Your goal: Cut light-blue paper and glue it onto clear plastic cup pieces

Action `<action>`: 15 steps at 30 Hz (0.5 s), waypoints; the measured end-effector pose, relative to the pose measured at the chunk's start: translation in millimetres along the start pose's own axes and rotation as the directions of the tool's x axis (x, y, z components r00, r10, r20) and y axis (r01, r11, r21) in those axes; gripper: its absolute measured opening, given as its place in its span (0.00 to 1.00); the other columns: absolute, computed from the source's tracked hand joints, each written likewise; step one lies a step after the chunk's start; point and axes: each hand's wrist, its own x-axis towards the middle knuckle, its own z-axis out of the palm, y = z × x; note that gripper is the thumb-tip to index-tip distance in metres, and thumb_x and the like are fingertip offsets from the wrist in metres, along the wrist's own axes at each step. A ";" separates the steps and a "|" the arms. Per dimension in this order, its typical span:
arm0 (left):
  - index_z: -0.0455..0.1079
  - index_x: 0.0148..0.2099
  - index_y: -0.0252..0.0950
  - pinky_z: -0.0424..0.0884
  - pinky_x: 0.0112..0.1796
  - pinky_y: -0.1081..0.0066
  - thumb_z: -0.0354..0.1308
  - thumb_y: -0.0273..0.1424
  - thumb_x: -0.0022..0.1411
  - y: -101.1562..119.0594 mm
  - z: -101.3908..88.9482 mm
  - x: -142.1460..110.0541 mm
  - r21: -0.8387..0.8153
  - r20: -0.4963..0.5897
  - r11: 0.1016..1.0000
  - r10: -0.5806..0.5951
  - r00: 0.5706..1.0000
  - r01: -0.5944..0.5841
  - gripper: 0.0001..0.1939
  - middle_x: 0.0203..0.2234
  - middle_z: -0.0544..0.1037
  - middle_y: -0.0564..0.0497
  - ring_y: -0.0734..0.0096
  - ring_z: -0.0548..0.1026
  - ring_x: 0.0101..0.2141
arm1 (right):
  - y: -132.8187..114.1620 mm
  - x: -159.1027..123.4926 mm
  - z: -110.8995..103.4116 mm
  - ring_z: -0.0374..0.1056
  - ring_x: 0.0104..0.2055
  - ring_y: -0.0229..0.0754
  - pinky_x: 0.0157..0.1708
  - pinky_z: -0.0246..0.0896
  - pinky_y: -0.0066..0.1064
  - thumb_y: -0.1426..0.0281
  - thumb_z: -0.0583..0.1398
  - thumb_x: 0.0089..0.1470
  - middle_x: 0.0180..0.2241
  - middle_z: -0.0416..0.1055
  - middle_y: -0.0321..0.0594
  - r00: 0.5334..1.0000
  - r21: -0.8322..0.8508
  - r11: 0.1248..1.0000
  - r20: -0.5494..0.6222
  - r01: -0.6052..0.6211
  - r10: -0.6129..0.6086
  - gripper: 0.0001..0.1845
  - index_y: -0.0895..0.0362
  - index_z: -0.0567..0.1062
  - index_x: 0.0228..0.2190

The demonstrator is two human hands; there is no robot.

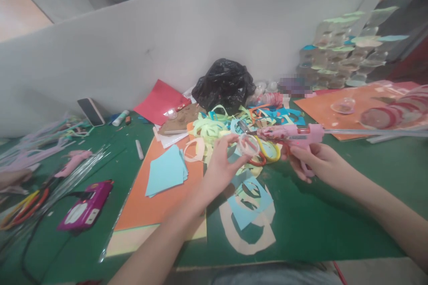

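Left hand: your left hand [222, 164] is pinching a small clear round lid [248, 144] between thumb and fingertips, holding it up above the middle of the worktop [334, 213].
Right hand: your right hand [312, 158] is gripping the handle of a pink glue gun [290, 133], fingers wrapped tight around it.
Glue gun: it is pointing left, nozzle just beside the lid's rim; a clear glue stick [374, 132] is sticking out of its back toward the right edge.
Under the hands: paper scraps [250, 205] in blue and cream are lying on the green mat, touching each other.
Behind the lid: a pile of coloured paper rings [214, 127] is sitting near the back, in front of a black bag [224, 82].
Left side: blue paper squares [166, 171] are resting on an orange sheet [157, 207].
Back right corner: stacked clear cups [341, 49] are standing against the wall.
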 end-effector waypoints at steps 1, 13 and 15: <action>0.66 0.54 0.42 0.69 0.52 0.60 0.64 0.41 0.61 0.1 0.0 -0.3 -0.014 0.000 1.000 -0.007 1.000 0.007 0.21 0.50 0.73 0.47 0.61 0.72 0.52 | 0.1 0.0 0.4 0.56 0.15 0.33 0.18 0.53 0.28 0.27 0.55 0.39 0.13 0.63 0.36 1.000 -0.001 1.000 -0.002 -0.008 0.008 0.43 0.56 0.63 0.15; 0.67 0.51 0.43 0.69 0.53 0.60 0.65 0.38 0.61 -6.8 3.0 1.2 -0.015 -0.008 0.999 0.031 0.999 -0.031 0.18 0.48 0.74 0.49 0.61 0.72 0.51 | 8.3 3.9 -1.1 0.56 0.13 0.33 0.17 0.54 0.28 0.27 0.56 0.38 0.12 0.62 0.37 1.000 0.014 1.000 -0.014 0.002 -0.002 0.43 0.57 0.65 0.15; 0.67 0.51 0.43 0.69 0.52 0.59 0.65 0.38 0.61 -6.3 2.8 1.2 -0.011 -0.002 1.000 0.029 1.000 -0.029 0.18 0.48 0.74 0.48 0.60 0.72 0.52 | 7.4 4.0 -0.6 0.56 0.13 0.33 0.17 0.55 0.28 0.26 0.56 0.37 0.12 0.63 0.36 1.000 0.011 1.000 -0.028 -0.013 0.013 0.43 0.57 0.67 0.17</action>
